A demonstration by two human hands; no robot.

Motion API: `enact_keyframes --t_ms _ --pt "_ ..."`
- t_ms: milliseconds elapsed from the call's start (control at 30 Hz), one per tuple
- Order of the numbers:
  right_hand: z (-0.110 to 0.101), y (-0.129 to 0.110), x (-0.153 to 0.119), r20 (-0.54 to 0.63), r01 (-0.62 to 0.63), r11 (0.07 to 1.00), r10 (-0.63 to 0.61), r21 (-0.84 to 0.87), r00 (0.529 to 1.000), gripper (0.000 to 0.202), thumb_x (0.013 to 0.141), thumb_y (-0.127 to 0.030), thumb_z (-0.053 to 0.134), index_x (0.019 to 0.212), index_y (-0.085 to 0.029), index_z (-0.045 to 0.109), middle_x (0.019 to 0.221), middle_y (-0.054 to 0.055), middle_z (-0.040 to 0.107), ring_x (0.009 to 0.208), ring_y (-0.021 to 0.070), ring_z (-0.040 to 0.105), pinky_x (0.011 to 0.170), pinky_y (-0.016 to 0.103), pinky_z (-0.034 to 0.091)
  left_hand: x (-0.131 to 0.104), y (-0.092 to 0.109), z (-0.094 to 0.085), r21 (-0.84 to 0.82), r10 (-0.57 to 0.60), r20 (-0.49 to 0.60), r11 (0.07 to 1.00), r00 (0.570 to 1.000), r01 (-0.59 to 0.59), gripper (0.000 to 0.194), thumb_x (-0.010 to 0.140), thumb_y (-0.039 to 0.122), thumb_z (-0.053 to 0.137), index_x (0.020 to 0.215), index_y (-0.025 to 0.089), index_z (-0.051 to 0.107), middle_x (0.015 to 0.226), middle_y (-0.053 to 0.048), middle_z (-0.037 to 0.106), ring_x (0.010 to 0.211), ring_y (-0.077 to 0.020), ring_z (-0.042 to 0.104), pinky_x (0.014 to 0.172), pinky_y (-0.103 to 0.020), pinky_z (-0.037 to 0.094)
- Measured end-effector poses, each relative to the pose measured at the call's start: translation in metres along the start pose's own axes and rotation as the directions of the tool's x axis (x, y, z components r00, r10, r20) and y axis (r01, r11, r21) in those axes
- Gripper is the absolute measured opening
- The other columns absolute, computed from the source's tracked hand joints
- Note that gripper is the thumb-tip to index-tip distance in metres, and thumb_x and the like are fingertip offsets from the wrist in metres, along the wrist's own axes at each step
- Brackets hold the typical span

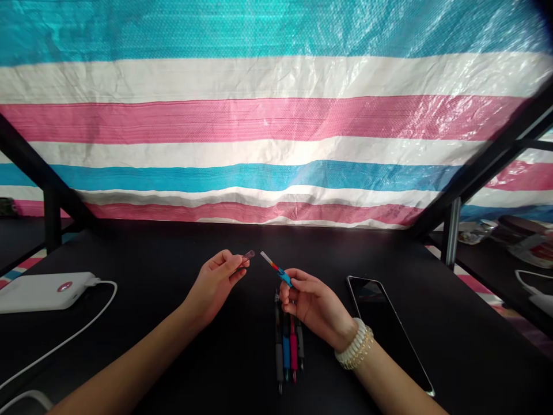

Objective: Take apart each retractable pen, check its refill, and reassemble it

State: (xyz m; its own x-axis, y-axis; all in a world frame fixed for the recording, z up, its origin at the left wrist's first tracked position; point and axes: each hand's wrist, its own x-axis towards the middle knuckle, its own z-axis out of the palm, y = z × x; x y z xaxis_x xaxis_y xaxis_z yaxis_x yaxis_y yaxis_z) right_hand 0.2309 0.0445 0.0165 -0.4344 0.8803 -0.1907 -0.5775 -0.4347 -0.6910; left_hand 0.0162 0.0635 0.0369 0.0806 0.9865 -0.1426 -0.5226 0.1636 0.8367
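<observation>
Between the thumb and fingers of my left hand is a small clear pinkish tube, its open end pointing right. My right hand pinches a thin blue stick with a red and orange section and a pale, clear tip aimed up and left. The tip and the tube are close but apart. Below my right hand several pens lie side by side on the black table, with grey, blue and pink grips; my fingers hide part of their upper ends.
A white power bank with a white cable lies at the left. A black phone lies beside my right forearm. Black frame bars stand on both sides, with a striped sheet behind.
</observation>
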Motion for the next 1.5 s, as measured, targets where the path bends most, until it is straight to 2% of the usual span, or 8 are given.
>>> enact_keyframes --t_ms 200,433,567,700,867,1067,1300,1500 --pt "0.002 -0.003 -0.003 0.000 0.030 1.000 -0.030 -0.001 1.000 0.020 0.076 -0.023 0.075 0.091 -0.015 0.066 0.073 0.003 0.068 0.067 0.0135 0.060 0.063 0.024 0.050 0.000 -0.002 -0.002 0.031 -0.003 -0.019 1.000 1.000 0.003 0.035 0.068 0.031 0.083 0.054 0.016 0.056 0.075 -0.003 0.065 0.080 -0.0123 0.059 0.077 -0.024 0.049" --pt "0.005 -0.006 -0.004 -0.014 0.061 0.997 -0.060 0.042 0.998 0.017 0.074 -0.022 0.076 0.086 -0.018 0.065 0.070 0.003 0.068 0.066 0.0139 0.058 0.059 0.023 0.046 0.002 0.000 -0.002 -0.039 -0.027 -0.023 0.999 0.999 0.026 0.037 0.074 0.024 0.079 0.058 0.017 0.047 0.078 0.000 0.061 0.072 -0.0090 0.056 0.071 -0.021 0.048" --pt "0.005 -0.007 -0.005 -0.025 0.078 0.995 -0.077 0.064 0.997 0.016 0.074 -0.024 0.075 0.085 -0.018 0.066 0.067 0.003 0.067 0.065 0.0143 0.057 0.058 0.023 0.045 0.002 0.001 -0.003 -0.058 -0.055 -0.044 0.997 0.997 0.052 0.027 0.075 0.025 0.079 0.069 0.018 0.054 0.083 0.001 0.062 0.071 -0.0082 0.055 0.070 -0.021 0.048" --pt "0.006 -0.008 -0.004 -0.051 0.113 0.993 -0.111 0.038 0.992 0.017 0.074 -0.027 0.076 0.085 -0.018 0.067 0.064 0.003 0.066 0.063 0.0142 0.056 0.056 0.023 0.043 0.001 -0.001 -0.003 -0.027 -0.035 0.016 0.999 0.999 0.035 0.020 0.074 0.022 0.079 0.074 0.018 0.058 0.081 0.002 0.060 0.072 -0.0083 0.055 0.072 -0.021 0.048" --pt "0.005 -0.008 -0.003 -0.146 0.206 0.979 -0.204 -0.001 0.968 0.018 0.075 -0.032 0.075 0.081 -0.019 0.065 0.062 0.001 0.065 0.060 0.0143 0.055 0.054 0.024 0.042 -0.002 0.000 0.000 0.191 0.072 0.054 0.978 0.996 -0.081 0.016 0.073 0.022 0.079 0.073 0.019 0.063 0.083 0.001 0.060 0.070 -0.0089 0.052 0.069 -0.021 0.045" --pt "-0.002 -0.009 0.000 -0.330 0.287 0.958 -0.275 -0.013 0.903 0.018 0.069 -0.030 0.078 0.075 -0.019 0.065 0.058 -0.001 0.062 0.060 0.0125 0.055 0.057 0.023 0.046 -0.008 0.002 0.003 0.579 0.197 0.097 0.786 0.976 -0.216 0.012 0.073 0.028 0.078 0.078 0.021 0.072 0.078 -0.003 0.066 0.075 -0.0163 0.059 0.069 -0.025 0.046" --pt "-0.003 -0.009 0.001 -0.419 0.353 0.934 -0.340 -0.050 0.842 0.015 0.067 -0.028 0.077 0.071 -0.019 0.066 0.054 -0.003 0.055 0.055 0.0119 0.051 0.051 0.024 0.044 -0.010 0.005 0.007 0.593 0.241 0.116 0.762 0.964 -0.261 0.013 0.070 0.027 0.080 0.078 0.021 0.071 0.080 -0.004 0.071 0.075 -0.0182 0.064 0.069 -0.027 0.048" --pt "-0.001 -0.009 0.000 -0.420 0.369 0.927 -0.362 -0.067 0.833 0.013 0.068 -0.027 0.076 0.070 -0.018 0.066 0.055 -0.004 0.053 0.056 0.0112 0.048 0.051 0.022 0.042 -0.014 0.006 0.008 0.613 0.295 0.151 0.721 0.943 -0.324 0.011 0.074 0.027 0.077 0.079 0.021 0.070 0.079 -0.004 0.071 0.074 -0.0178 0.064 0.066 -0.026 0.048"
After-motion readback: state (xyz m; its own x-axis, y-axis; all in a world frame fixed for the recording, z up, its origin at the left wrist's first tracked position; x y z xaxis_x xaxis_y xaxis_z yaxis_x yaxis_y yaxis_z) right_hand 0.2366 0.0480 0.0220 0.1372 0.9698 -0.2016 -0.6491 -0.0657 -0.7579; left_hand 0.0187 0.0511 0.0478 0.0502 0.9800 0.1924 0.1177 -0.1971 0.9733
